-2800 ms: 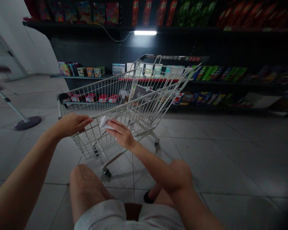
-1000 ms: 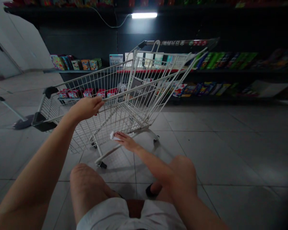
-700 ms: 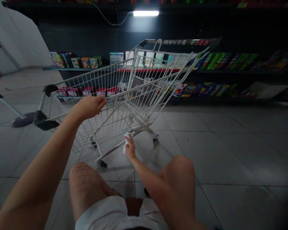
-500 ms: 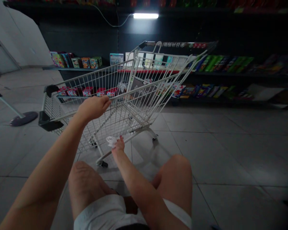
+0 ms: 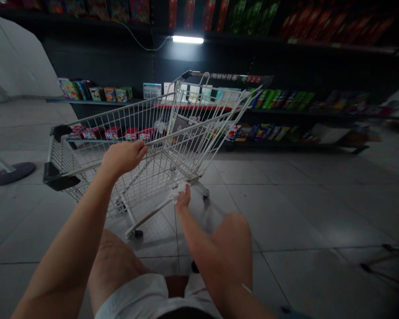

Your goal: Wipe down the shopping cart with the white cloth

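Note:
A white wire shopping cart [image 5: 153,133] stands on the tiled floor in front of me, its handle toward the shelves. My left hand [image 5: 123,157] is closed round the near top rail of the basket. My right hand [image 5: 183,197] is low down, gripping a crumpled white cloth [image 5: 176,192] pressed against the cart's lower frame bar beside the basket's bottom edge. My bare knees show below, in a crouch.
Dark shelves [image 5: 286,115] with coloured packets run along the back behind the cart. A round floor stand base [image 5: 11,173] with a slanted pole sits at the left. A thin dark object [image 5: 382,261] lies on the tiles at the right. A strip light [image 5: 188,40] glows above.
My right hand with the cloth has slid back and forth along the cart's lower frame, ending further right. My left hand moved earlier from the basket's side to its top rail and stays there.

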`<state>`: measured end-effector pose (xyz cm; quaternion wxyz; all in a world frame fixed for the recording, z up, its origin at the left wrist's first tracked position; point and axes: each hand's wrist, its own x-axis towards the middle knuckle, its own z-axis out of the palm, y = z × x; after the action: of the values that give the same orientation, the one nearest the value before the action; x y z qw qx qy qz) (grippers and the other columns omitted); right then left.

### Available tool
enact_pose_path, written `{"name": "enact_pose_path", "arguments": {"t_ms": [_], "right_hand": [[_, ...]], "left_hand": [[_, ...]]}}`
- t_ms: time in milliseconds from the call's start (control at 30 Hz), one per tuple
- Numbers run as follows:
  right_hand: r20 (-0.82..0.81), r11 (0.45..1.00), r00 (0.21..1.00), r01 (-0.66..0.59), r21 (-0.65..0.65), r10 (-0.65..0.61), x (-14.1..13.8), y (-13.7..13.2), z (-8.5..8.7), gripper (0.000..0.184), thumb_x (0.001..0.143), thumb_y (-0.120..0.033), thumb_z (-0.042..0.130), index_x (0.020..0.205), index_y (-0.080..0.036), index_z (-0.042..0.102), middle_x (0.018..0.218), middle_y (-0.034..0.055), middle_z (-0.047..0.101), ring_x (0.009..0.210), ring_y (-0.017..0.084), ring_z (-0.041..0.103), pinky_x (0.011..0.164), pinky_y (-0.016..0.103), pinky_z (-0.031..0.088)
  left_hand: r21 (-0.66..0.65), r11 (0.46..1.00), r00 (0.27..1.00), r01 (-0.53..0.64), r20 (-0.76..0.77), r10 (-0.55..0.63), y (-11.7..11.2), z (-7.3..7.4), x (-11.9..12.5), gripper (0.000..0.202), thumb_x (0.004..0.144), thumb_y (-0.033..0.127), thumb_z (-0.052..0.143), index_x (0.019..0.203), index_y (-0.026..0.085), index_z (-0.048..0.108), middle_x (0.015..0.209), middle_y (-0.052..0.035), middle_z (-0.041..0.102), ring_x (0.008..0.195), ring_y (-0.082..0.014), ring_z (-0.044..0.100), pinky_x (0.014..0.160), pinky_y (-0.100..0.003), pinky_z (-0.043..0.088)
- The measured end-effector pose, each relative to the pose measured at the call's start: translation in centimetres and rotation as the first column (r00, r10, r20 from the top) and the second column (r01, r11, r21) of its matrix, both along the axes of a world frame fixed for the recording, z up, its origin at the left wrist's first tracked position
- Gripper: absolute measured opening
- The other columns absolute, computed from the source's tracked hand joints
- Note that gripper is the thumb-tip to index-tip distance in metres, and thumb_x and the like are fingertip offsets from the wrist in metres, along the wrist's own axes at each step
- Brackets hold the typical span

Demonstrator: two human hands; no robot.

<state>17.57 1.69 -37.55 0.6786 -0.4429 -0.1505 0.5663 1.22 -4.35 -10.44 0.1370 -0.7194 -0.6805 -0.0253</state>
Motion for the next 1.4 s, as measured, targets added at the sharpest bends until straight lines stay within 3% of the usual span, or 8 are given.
{"name": "enact_pose_path", "arguments": {"t_ms": [167,333,500,667,800,967,1233,1400], "right_hand": [[0.103,0.982,0.994,0.017,0.19,-0.037,-1.9,1.0,4.9,0.063,0.081,-0.021,0.047,0.144,-0.023,0.04,0.124,0.0056,0.064,0.094,0.013,0.069,0.081,0.034,0.061],[0.568,0.711,0.687,-0.105,0.695,-0.454,0.3,1.2,11.3,0.068,0.09,-0.02,0.034,0.157,-0.022,0.021,0.162,0.01,0.028,0.153,0.022,0.025,0.123,0.053,0.029],[0.802,0.691,0.368,-0.412,0.594,-0.47,0.6,2.2,6.0,0.059,0.088,-0.013,0.032,0.145,-0.016,0.048,0.158,0.0124,0.037,0.154,0.023,0.023,0.127,0.05,0.023],[0.83,0.664,0.346,-0.497,0.558,-0.438,1.1,-1.2,-1.0,0.059,0.083,-0.007,0.036,0.138,-0.017,0.058,0.149,0.0101,0.052,0.146,0.02,0.04,0.123,0.042,0.037],[0.67,0.631,0.438,-0.256,0.732,-0.6,4.7,-0.1,4.4,0.068,0.083,-0.004,0.034,0.147,-0.023,0.047,0.151,0.0063,0.049,0.144,0.02,0.043,0.122,0.047,0.037],[0.569,0.589,0.305,-0.032,0.807,-0.764,6.7,6.7,14.0,0.079,0.082,-0.002,0.03,0.157,-0.026,0.023,0.159,0.0072,0.033,0.151,0.022,0.03,0.123,0.057,0.031],[0.685,0.53,0.167,-0.516,0.674,-0.709,3.0,0.7,5.7,0.053,0.091,-0.009,0.037,0.14,-0.022,0.055,0.144,0.0093,0.055,0.145,0.021,0.042,0.119,0.042,0.043],[0.592,0.493,0.18,-0.397,0.774,-0.785,7.1,0.4,11.7,0.059,0.093,-0.008,0.032,0.147,-0.029,0.044,0.146,0.0052,0.052,0.14,0.019,0.048,0.116,0.044,0.046]], "left_hand": [[0.001,1.0,1.0,-0.022,-0.02,0.022,-0.8,0.2,0.1,0.053,0.098,0.052,0.019,0.11,0.022,0.06,0.096,-0.0117,0.073,0.089,-0.0288,0.069,0.072,-0.035,0.045],[-0.012,0.999,0.999,-0.035,-0.038,0.035,-1.4,0.3,-0.1,0.057,0.097,0.053,0.016,0.113,0.021,0.061,0.097,-0.0137,0.073,0.089,-0.0326,0.069,0.069,-0.037,0.045],[-0.011,1.0,0.998,-0.022,-0.063,0.021,-2.1,0.4,-0.3,0.057,0.097,0.054,0.016,0.113,0.022,0.061,0.095,-0.0122,0.074,0.087,-0.0299,0.07,0.066,-0.034,0.042],[-0.012,0.999,0.996,-0.036,-0.084,0.035,-2.9,0.5,-0.9,0.057,0.097,0.053,0.015,0.11,0.022,0.06,0.095,-0.0124,0.074,0.087,-0.0306,0.07,0.065,-0.034,0.041],[-0.032,0.999,0.996,-0.039,-0.085,0.036,-3.5,0.6,-1.3,0.057,0.097,0.053,0.014,0.108,0.021,0.06,0.092,-0.0123,0.073,0.084,-0.0313,0.069,0.064,-0.035,0.04],[-0.051,0.998,0.997,-0.02,-0.081,0.015,-4.2,0.7,-1.9,0.056,0.096,0.052,0.014,0.104,0.022,0.06,0.088,-0.0116,0.071,0.082,-0.0312,0.068,0.062,-0.034,0.037],[-0.069,0.997,0.998,-0.03,-0.057,0.026,-4.6,0.8,-2.3,0.053,0.096,0.052,0.016,0.102,0.022,0.059,0.085,-0.0102,0.07,0.08,-0.03,0.067,0.061,-0.033,0.035],[-0.092,0.995,0.995,-0.042,-0.091,0.033,-4.8,1.0,-2.1,0.05,0.098,0.052,0.018,0.104,0.022,0.058,0.09,-0.0099,0.072,0.082,-0.0283,0.068,0.062,-0.032,0.035]]}}
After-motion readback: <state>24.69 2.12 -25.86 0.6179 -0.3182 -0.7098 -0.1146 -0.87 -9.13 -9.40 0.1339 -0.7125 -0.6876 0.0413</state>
